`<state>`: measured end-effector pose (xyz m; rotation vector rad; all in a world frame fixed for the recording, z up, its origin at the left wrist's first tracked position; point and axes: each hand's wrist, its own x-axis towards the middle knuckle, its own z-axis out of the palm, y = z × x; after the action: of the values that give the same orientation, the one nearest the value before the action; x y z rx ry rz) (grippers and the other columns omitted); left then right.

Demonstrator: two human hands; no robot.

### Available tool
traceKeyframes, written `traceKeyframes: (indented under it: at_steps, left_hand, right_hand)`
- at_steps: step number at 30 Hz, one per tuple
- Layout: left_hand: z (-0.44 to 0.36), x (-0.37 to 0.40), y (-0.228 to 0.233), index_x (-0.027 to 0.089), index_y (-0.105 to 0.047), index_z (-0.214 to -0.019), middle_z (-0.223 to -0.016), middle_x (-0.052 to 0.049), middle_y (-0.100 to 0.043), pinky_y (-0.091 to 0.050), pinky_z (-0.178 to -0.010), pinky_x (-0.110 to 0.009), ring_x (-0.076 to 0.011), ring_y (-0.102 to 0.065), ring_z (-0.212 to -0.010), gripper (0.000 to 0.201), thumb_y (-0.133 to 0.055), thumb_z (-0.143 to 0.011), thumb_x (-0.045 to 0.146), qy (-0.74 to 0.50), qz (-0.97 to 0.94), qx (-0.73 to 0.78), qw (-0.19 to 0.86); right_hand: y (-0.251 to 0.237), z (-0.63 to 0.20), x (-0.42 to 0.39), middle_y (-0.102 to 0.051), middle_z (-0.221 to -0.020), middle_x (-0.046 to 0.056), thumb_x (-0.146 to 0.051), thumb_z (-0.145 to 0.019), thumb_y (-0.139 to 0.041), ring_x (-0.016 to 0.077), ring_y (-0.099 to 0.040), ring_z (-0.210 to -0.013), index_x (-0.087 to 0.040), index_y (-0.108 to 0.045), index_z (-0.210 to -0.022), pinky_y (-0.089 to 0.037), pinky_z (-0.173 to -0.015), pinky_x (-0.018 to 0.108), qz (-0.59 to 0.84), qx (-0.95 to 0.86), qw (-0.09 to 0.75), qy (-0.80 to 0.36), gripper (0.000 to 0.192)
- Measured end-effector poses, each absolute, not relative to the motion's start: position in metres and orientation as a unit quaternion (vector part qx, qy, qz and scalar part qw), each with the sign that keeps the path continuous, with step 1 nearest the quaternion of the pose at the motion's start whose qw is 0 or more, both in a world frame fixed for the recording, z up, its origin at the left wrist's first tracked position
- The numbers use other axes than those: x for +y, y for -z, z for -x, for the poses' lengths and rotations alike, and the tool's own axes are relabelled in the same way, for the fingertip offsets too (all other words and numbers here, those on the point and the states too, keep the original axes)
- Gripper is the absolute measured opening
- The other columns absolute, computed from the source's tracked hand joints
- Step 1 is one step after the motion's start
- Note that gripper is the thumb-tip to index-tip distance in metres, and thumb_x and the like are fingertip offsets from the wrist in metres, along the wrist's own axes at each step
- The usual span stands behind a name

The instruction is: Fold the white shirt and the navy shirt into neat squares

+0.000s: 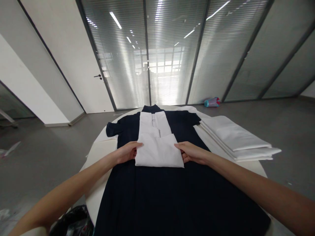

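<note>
A folded white shirt [157,144] lies on top of a dark navy shirt [172,193] that is spread flat over a round white table [103,150]. My left hand [126,151] grips the left edge of the white shirt's folded lower part. My right hand [192,152] grips its right edge. Both hands have fingers tucked at the fold, thumbs on top. The white shirt's button placket points away from me toward the navy collar.
A stack of folded white cloths [236,137] sits on the table's right side. A black plastic bag [71,221] lies on the floor at lower left. A small teal and pink object [212,102] rests by the glass wall. A white door [81,65] stands at left.
</note>
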<state>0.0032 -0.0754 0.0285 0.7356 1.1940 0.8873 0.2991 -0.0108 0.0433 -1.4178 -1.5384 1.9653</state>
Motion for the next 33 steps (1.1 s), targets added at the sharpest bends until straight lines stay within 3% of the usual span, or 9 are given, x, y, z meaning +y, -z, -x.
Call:
traceKeyframes:
  at_steps: [4,9,14,18,21,24,28,30,33]
  left_hand:
    - [-0.003,-0.092,-0.036,0.017,-0.058,-0.120,-0.084,-0.002,-0.069,-0.052,-0.064,-0.023,-0.0119,-0.066,-0.068,0.053,-0.081,-0.075,0.032,-0.436,-0.350,0.539,0.630]
    - [-0.001,-0.117,-0.039,0.022,-0.025,-0.149,-0.065,0.005,-0.061,-0.036,-0.043,-0.018,-0.0113,-0.059,-0.052,0.088,-0.076,-0.080,0.043,-0.405,-0.426,0.580,0.564]
    - [-0.006,-0.133,-0.038,0.029,-0.016,-0.152,-0.065,0.007,-0.057,-0.032,-0.039,-0.016,-0.0128,-0.062,-0.050,0.098,-0.078,-0.078,0.044,-0.384,-0.457,0.557,0.578]
    - [-0.008,-0.139,-0.034,0.030,-0.016,-0.152,-0.061,0.010,-0.051,-0.037,-0.041,-0.016,-0.0109,-0.059,-0.047,0.099,-0.080,-0.077,0.040,-0.382,-0.485,0.523,0.587]
    - [-0.004,-0.140,-0.031,0.028,-0.020,-0.152,-0.063,0.009,-0.051,-0.045,-0.047,-0.020,-0.0124,-0.061,-0.052,0.093,-0.076,-0.079,0.043,-0.358,-0.506,0.524,0.584]
    - [0.003,-0.137,-0.034,0.026,-0.031,-0.148,-0.071,0.006,-0.053,-0.050,-0.049,-0.025,-0.0137,-0.062,-0.054,0.077,-0.068,-0.084,0.047,-0.304,-0.564,0.565,0.519]
    - [0.000,-0.125,-0.053,0.024,-0.054,-0.134,-0.110,-0.008,-0.060,-0.057,-0.071,-0.035,-0.0195,-0.067,-0.084,0.049,-0.056,-0.092,0.049,-0.292,-0.710,0.610,0.196]
    - [-0.013,-0.117,-0.063,0.023,-0.057,-0.132,-0.129,-0.011,-0.057,-0.052,-0.094,-0.042,-0.0248,-0.061,-0.113,0.042,-0.047,-0.098,0.044,-0.279,-0.771,0.567,0.080]
    - [-0.039,-0.103,-0.062,0.018,-0.052,-0.139,-0.145,-0.012,-0.051,-0.035,-0.114,-0.046,-0.0258,-0.042,-0.139,0.043,-0.035,-0.103,0.034,-0.234,-0.834,0.499,0.017]
  right_hand:
    - [-0.049,-0.303,-0.019,-0.067,-0.078,0.006,-0.032,-0.101,-0.046,0.0151,-0.067,-0.062,-0.014,-0.058,-0.091,-0.055,-0.056,0.026,0.497,-0.532,0.157,-0.667,0.024]
    - [-0.048,-0.313,-0.027,-0.062,-0.064,0.002,-0.033,-0.095,-0.055,0.0120,-0.057,-0.057,-0.014,-0.063,-0.079,-0.042,-0.051,0.021,0.499,-0.667,0.160,-0.530,0.026]
    - [-0.041,-0.321,-0.037,-0.065,-0.065,0.001,-0.031,-0.089,-0.057,0.0133,-0.055,-0.057,-0.012,-0.063,-0.101,-0.036,-0.055,0.025,0.476,-0.713,0.151,-0.493,0.023]
    - [-0.033,-0.322,-0.045,-0.052,-0.053,-0.008,-0.025,-0.085,-0.058,0.0122,-0.045,-0.049,-0.010,-0.047,-0.129,-0.031,-0.053,0.025,0.481,-0.728,0.169,-0.458,0.048]
    - [-0.028,-0.323,-0.048,-0.048,-0.053,-0.010,-0.025,-0.085,-0.055,0.0129,-0.045,-0.049,-0.011,-0.038,-0.138,-0.034,-0.055,0.026,0.477,-0.738,0.170,-0.447,0.058]
    - [-0.027,-0.325,-0.047,-0.056,-0.065,-0.004,-0.022,-0.083,-0.057,0.0161,-0.053,-0.060,-0.013,-0.043,-0.137,-0.043,-0.064,0.029,0.486,-0.775,0.193,-0.355,0.057]
    - [-0.037,-0.314,-0.044,-0.063,-0.105,0.011,-0.027,-0.089,-0.053,0.0244,-0.060,-0.098,-0.016,-0.055,-0.129,-0.048,-0.090,0.041,0.447,-0.841,0.269,-0.141,0.042]
    - [-0.045,-0.299,-0.043,-0.059,-0.126,0.014,-0.031,-0.094,-0.047,0.0279,-0.054,-0.119,-0.017,-0.056,-0.131,-0.043,-0.102,0.047,0.381,-0.885,0.254,-0.085,0.041]
    - [-0.047,-0.273,-0.041,-0.048,-0.147,0.016,-0.035,-0.100,-0.039,0.0309,-0.040,-0.139,-0.013,-0.050,-0.141,-0.035,-0.112,0.051,0.303,-0.931,0.199,-0.042,0.048]
